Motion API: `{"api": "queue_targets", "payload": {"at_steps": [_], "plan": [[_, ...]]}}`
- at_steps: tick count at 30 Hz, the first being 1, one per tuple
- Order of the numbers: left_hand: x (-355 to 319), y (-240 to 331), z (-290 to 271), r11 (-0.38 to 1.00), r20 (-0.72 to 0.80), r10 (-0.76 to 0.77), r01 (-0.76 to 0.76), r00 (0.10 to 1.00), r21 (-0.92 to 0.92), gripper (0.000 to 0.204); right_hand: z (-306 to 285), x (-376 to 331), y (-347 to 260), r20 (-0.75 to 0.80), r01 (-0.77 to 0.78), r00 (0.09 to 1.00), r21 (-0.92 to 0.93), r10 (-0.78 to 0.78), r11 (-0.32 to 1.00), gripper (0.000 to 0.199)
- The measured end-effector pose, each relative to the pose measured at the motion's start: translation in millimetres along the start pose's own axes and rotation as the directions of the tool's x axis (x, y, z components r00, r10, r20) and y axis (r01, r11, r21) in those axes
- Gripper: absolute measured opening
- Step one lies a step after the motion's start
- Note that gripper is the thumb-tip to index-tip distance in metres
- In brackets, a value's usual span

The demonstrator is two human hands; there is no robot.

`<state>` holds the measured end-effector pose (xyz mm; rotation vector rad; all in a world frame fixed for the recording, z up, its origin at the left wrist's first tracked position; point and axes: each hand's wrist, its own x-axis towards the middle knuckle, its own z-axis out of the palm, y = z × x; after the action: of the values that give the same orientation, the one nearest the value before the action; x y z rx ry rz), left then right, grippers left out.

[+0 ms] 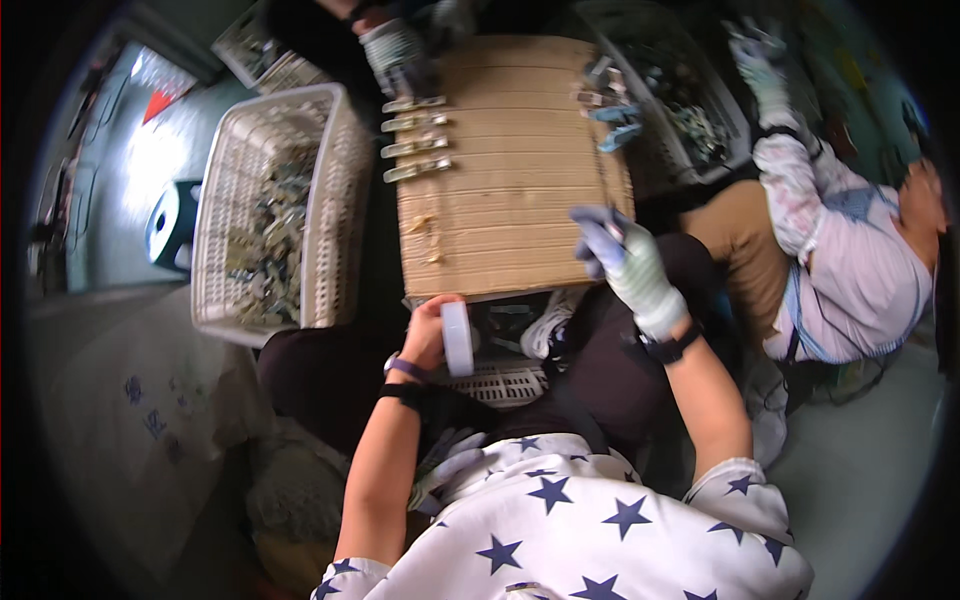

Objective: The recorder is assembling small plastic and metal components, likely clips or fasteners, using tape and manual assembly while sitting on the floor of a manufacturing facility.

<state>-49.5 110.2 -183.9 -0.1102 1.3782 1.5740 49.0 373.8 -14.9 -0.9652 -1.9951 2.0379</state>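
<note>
While the bare left hand is closed around a white tape roll just below the near edge of the cardboard board, the gloved right hand hangs over the board's near right corner with fingers curled, and I cannot tell whether it grips anything. The roll is a pale, upright ring, and metal clips line the board's far left edge, with more at its far right. Left of the board a white basket holds small metal parts, a dark bin at right holds more, and another person's gloved hand rests at the far edge.
</note>
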Motion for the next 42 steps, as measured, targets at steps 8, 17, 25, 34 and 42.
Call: {"api": "queue_targets", "payload": {"at_steps": [8, 17, 25, 34, 42], "plan": [[7, 7, 17, 0.999, 0.079, -0.034, 0.032, 0.996, 0.015, 0.008, -190, -178, 110, -0.748, -0.001, 0.663, 0.039, 0.03, 0.999, 0.032], [3, 6, 27, 0.91, 0.055, -0.045, 0.018, 0.997, 0.415, 0.008, -216, -263, 376, -0.622, -0.522, 0.52, 0.312, 0.586, 0.794, 0.026], [10, -4, 16, 0.958, -0.056, -0.155, 0.164, 0.986, 0.236, 0.025, -210, -295, 416, -0.394, -0.524, 0.76, 0.102, 0.518, 0.846, 0.023], [25, -36, 45, 0.877, 0.019, -0.461, 0.458, 0.887, -0.146, 0.032, -305, -416, 623, -0.525, -0.541, 0.799, -0.84, 0.295, -0.03, 0.029], [1, 15, 17, 0.922, -0.041, -0.352, 0.339, 0.935, -0.186, 0.035, -431, -292, 616, -0.596, -0.827, 0.196, -0.527, 0.779, -0.194, 0.032]]}}
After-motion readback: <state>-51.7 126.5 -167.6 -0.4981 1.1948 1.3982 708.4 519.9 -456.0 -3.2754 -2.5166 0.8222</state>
